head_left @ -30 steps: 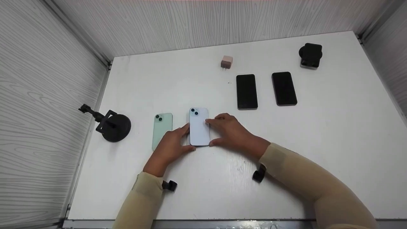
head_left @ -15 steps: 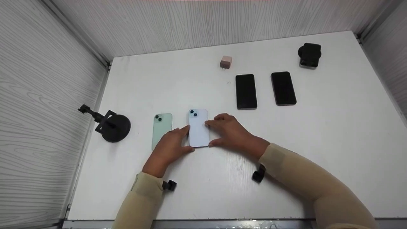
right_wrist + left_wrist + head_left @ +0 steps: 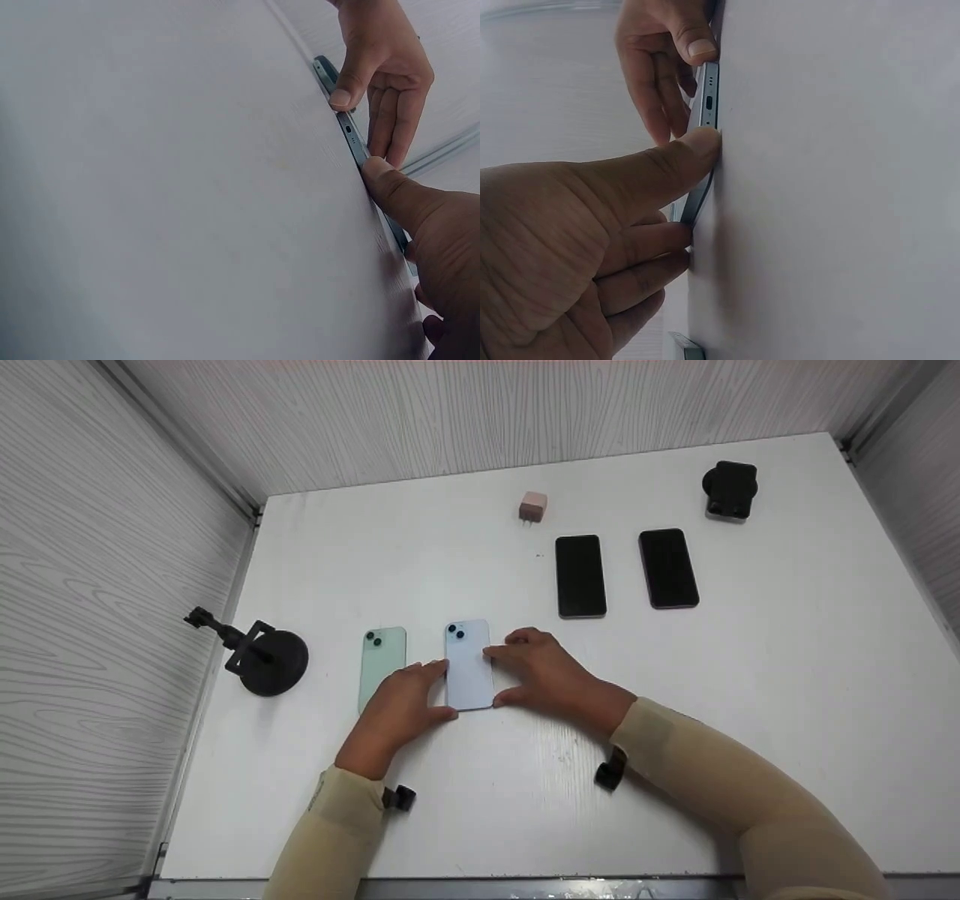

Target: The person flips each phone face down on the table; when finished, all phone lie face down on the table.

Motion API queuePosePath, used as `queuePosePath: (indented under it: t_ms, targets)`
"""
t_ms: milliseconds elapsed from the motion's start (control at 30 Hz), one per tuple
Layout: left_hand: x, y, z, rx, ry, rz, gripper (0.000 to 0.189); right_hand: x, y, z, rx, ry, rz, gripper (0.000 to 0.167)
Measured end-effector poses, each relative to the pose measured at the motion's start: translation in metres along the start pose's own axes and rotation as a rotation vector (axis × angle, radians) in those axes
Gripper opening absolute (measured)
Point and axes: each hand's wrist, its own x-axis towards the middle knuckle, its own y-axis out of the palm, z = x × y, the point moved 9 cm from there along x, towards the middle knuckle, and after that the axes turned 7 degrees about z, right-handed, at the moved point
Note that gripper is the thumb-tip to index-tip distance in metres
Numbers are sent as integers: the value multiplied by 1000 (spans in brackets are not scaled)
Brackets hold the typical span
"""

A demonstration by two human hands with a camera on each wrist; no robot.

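A light blue phone (image 3: 469, 675) lies back up on the white table (image 3: 480, 802), its twin camera lenses at the far left corner. My left hand (image 3: 399, 705) holds its left side, with the thumb on the bottom edge and fingers along the long edge. From the other side my right hand (image 3: 547, 675) grips it, thumb at the bottom right corner and a fingertip at the right edge. The left wrist view shows the phone's bottom edge (image 3: 710, 97) with its charging port between the two thumbs. Partly under my left hand in the head view is a mint green phone (image 3: 382, 660).
Two phones with dark screens, a left one (image 3: 580, 577) and a right one (image 3: 669, 568), lie farther back. Behind them are a pink plug charger (image 3: 532, 507) and a black stand (image 3: 731, 491). A black round-based mount (image 3: 274, 662) stands at the left. Panels (image 3: 480, 420) border the table.
Both hands have drawn the light blue phone slightly toward the person, so its top now sits nearly level with the mint green phone. The other things stay put.
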Motion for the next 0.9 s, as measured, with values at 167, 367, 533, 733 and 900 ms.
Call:
queuePosePath:
  t_ms: [167,367,533,733,900]
  targets:
    - [-1,0,0,10,13,-8,79,0,1,-1,8,12,-3,78]
    - [-2,0,-2,23,57,-16,69,0,1,1,-7,5,-10,76]
    - [-2,0,-2,30,57,-16,67,0,-1,2,-14,-10,1,81]
    - [-2,0,-3,31,57,-31,67,1,-20,-7,-30,-21,-19,80]
    - [-3,1,-3,16,54,-37,67,1,-58,-44,29,94,-118,79]
